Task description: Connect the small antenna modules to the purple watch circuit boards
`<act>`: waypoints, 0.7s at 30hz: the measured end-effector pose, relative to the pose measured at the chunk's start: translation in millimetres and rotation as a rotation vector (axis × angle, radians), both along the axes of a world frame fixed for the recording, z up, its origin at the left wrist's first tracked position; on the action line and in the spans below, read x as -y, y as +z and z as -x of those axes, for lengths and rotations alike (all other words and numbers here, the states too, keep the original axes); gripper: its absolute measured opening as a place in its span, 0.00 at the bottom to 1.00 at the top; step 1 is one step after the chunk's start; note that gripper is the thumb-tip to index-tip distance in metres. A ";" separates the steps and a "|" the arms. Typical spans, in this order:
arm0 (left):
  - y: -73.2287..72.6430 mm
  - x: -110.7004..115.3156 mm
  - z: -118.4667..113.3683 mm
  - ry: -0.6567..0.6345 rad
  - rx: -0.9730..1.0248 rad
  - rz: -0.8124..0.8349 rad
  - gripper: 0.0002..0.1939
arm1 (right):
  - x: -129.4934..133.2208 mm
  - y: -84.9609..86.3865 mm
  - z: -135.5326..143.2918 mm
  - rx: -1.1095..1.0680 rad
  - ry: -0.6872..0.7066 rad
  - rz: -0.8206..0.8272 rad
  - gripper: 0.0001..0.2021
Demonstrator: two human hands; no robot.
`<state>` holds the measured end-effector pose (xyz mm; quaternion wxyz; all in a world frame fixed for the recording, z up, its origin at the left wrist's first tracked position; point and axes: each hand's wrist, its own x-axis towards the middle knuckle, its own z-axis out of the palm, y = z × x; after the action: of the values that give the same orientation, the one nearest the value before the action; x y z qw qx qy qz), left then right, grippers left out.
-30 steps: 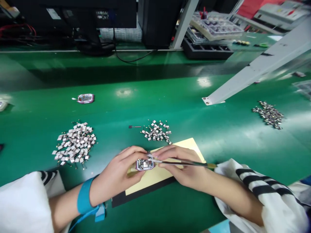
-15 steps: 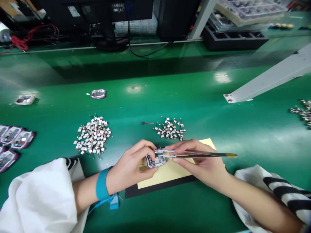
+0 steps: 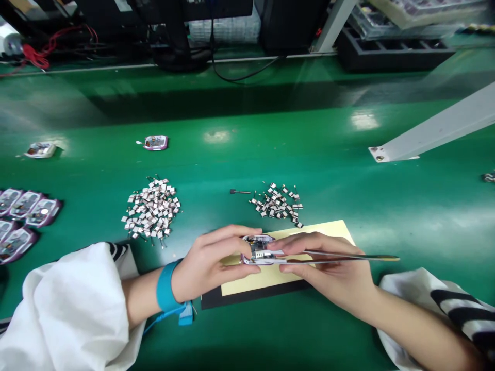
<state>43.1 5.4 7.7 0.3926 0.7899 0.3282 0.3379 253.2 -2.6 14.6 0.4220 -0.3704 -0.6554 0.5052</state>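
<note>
- My left hand [image 3: 211, 263] angles inward, thumb and fingers pinching the device [image 3: 258, 247] at its left end.
- The device, purple-edged, shows bare circuitry above the yellow sheet [image 3: 247, 285].
- My right hand [image 3: 334, 270], fingers bent, pinches tweezers [image 3: 381, 257], tips at the device.

Single view, worn on my head, facing forward and down at table [image 3: 255, 330]; my left grip [image 3: 207, 264] and right grip [image 3: 342, 275] near, monitor stand [image 3: 181, 61] farther off.
</note>
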 end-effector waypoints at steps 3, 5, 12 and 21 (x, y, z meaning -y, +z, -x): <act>-0.6 -0.4 0.3 -0.013 0.021 -0.013 0.05 | 0.6 -0.1 1.1 -0.030 -0.020 -0.028 0.15; -0.8 -0.7 0.2 -0.016 0.032 -0.024 0.06 | 0.8 0.6 2.4 -0.052 -0.032 -0.016 0.16; -0.7 -1.4 -1.3 -0.019 0.128 -0.139 0.07 | 3.7 2.9 6.3 -0.093 -0.074 -0.094 0.17; -0.9 0.2 -0.6 0.023 0.088 -0.205 0.08 | -0.2 9.2 1.4 -0.133 0.036 0.019 0.15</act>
<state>43.7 5.2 6.8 0.3197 0.8065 0.2835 0.4086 251.8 -2.4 23.8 0.4520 -0.3281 -0.6277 0.5423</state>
